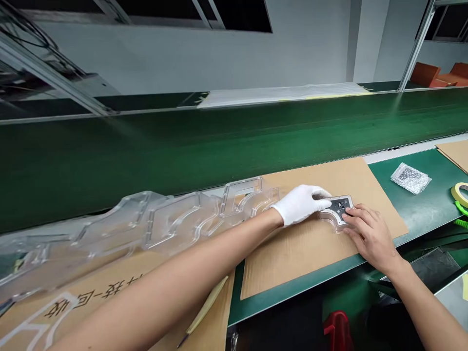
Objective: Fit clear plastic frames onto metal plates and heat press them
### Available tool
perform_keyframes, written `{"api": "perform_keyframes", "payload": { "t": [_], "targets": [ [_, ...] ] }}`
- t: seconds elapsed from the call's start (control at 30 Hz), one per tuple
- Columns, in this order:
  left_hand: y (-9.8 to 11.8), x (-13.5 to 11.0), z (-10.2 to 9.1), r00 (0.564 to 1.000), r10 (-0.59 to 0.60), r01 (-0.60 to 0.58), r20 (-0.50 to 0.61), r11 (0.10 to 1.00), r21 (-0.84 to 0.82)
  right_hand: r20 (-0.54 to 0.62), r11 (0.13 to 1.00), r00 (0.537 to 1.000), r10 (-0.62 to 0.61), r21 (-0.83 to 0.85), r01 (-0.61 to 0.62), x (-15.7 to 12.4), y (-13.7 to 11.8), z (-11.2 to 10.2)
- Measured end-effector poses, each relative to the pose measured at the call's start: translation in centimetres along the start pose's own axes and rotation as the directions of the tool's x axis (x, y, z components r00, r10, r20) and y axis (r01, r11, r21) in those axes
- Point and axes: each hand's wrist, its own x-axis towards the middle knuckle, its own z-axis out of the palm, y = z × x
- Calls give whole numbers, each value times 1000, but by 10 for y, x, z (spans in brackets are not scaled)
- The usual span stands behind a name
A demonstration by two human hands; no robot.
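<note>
My left hand (302,203), in a white glove, rests on the left end of a small grey panel with dark buttons (339,206), which sits in a clear plastic tray on a sheet of cardboard (300,248). My bare right hand (369,234) touches the panel's right end, its fingers curled onto the edge. Both hands press on the same piece. A long row of empty clear plastic trays (164,222) stretches away to the left of my left arm.
A green conveyor belt (219,141) runs behind the bench. A small bubble-wrap packet (410,178) and a roll of yellow tape (461,194) lie at the right. A thin stick (204,309) lies on printed cardboard near the bench edge. A red object (338,329) sits below.
</note>
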Motion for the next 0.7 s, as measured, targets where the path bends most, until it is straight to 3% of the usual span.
{"api": "perform_keyframes", "payload": {
  "t": [0.17, 0.43, 0.7],
  "targets": [
    [1, 2, 0, 1000, 27, -27, 2, 999, 19, -4, 996, 1000, 27, -84, -28, -4, -3, 5],
    [-5, 14, 10, 998, 61, -61, 7, 998, -20, -27, 996, 996, 85, 22, -84, -5, 5, 11],
    [5, 15, 8, 997, 69, -73, 32, 987, 144, 49, 974, 977, 209, -101, -203, -6, -10, 9]
  ]
}}
